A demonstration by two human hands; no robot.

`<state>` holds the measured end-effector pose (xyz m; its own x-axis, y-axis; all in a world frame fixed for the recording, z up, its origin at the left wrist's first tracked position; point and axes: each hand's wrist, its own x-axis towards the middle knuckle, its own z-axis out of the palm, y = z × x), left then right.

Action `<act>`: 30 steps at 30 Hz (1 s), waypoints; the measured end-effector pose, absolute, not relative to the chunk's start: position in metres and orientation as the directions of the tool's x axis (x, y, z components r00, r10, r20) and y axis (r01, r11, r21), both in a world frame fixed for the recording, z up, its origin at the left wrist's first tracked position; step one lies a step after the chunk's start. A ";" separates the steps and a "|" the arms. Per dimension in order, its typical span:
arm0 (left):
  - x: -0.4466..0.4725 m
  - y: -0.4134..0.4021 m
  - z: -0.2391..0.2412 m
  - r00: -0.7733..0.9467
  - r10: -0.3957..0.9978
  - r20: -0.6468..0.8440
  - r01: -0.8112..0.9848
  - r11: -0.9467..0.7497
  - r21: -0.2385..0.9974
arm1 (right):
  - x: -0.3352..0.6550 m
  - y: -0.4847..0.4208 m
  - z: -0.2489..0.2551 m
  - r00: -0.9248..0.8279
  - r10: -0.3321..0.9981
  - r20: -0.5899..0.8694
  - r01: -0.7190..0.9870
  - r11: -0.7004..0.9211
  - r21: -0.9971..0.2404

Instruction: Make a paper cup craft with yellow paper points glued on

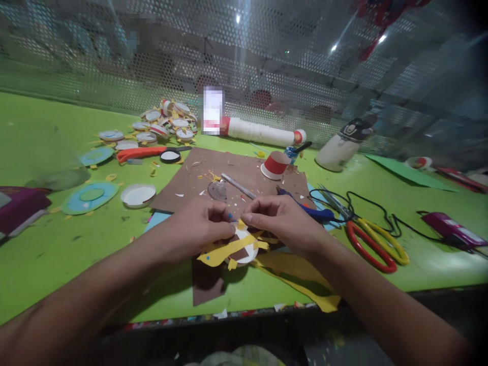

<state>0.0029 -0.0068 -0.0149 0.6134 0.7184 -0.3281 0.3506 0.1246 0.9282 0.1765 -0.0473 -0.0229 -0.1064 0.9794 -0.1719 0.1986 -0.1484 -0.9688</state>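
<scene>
Both hands meet over a small paper animal [246, 252] at the table's front. It has a round white base with a brown patch, short yellow feet and a long yellow strip [224, 250] across it, with a blue dot at its left end. My left hand [208, 221] is closed, thumb and fingers pinching the animal's upper edge; a blue spot shows at a fingertip. My right hand [276, 218] is closed in a pinch at a small yellow paper foot [241, 224] on the same edge. The fingertips partly hide the contact.
Brown card [175, 188] lies ahead with a grey pen [238, 185] and a red-white paper cup [276, 165]. Red-and-yellow-handled scissors [375, 246] and a black cord lie right. Yellow paper [301, 272] lies under my right wrist. Finished-looking paper animals [168, 122] are piled back left.
</scene>
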 end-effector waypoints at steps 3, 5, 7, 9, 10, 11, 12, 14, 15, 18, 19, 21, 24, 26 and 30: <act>0.002 -0.008 -0.014 0.608 0.722 -0.330 0.358 0.121 0.926 | 0.177 -0.047 -0.023 -0.102 0.979 -0.176 0.192 -0.155 -0.969; 0.002 -0.008 -0.014 0.610 0.729 -0.310 0.361 0.093 0.928 | 0.177 -0.047 -0.023 -0.103 0.977 -0.187 0.188 -0.166 -0.968; 0.001 -0.009 -0.015 0.610 0.736 -0.295 0.377 0.058 0.924 | 0.178 -0.048 -0.023 -0.110 0.979 -0.173 0.191 -0.151 -0.970; 0.001 -0.009 -0.016 0.611 0.736 -0.291 0.383 0.047 0.923 | 0.178 -0.048 -0.023 -0.110 0.980 -0.163 0.200 -0.139 -0.970; 0.001 -0.009 -0.016 0.611 0.736 -0.293 0.388 0.045 0.921 | 0.177 -0.049 -0.023 -0.107 0.980 -0.166 0.201 -0.143 -0.969; 0.001 -0.009 -0.017 0.611 0.734 -0.296 0.390 0.047 0.920 | 0.177 -0.049 -0.023 -0.104 0.979 -0.176 0.196 -0.153 -0.969; 0.001 -0.009 -0.017 0.616 0.729 -0.299 0.387 0.051 0.921 | 0.177 -0.049 -0.022 -0.100 0.977 -0.189 0.189 -0.168 -0.967; 0.001 -0.009 -0.019 0.623 0.724 -0.295 0.365 0.063 0.929 | 0.176 -0.049 -0.022 -0.097 0.974 -0.203 0.178 -0.183 -0.967; 0.001 -0.009 -0.020 0.629 0.723 -0.286 0.349 0.066 0.935 | 0.176 -0.049 -0.023 -0.101 0.975 -0.200 0.176 -0.180 -0.968; 0.000 -0.008 -0.022 0.638 0.725 -0.261 0.329 0.051 0.943 | 0.177 -0.049 -0.024 -0.106 0.977 -0.183 0.179 -0.163 -0.970; 0.000 -0.008 -0.023 0.640 0.723 -0.260 0.335 0.042 0.941 | 0.177 -0.049 -0.024 -0.109 0.978 -0.178 0.180 -0.156 -0.971; 0.001 -0.008 -0.024 0.640 0.722 -0.263 0.348 0.033 0.937 | 0.177 -0.048 -0.025 -0.109 0.979 -0.170 0.183 -0.149 -0.972; 0.001 -0.008 -0.024 0.631 0.727 -0.271 0.352 0.043 0.935 | 0.177 -0.048 -0.025 -0.106 0.980 -0.167 0.192 -0.145 -0.971; 0.001 -0.009 -0.023 0.621 0.734 -0.275 0.350 0.055 0.935 | 0.177 -0.048 -0.024 -0.110 0.981 -0.161 0.195 -0.138 -0.971; 0.003 -0.009 -0.026 0.622 0.733 -0.274 0.332 0.070 0.941 | 0.176 -0.049 -0.022 -0.113 0.981 -0.155 0.200 -0.130 -0.971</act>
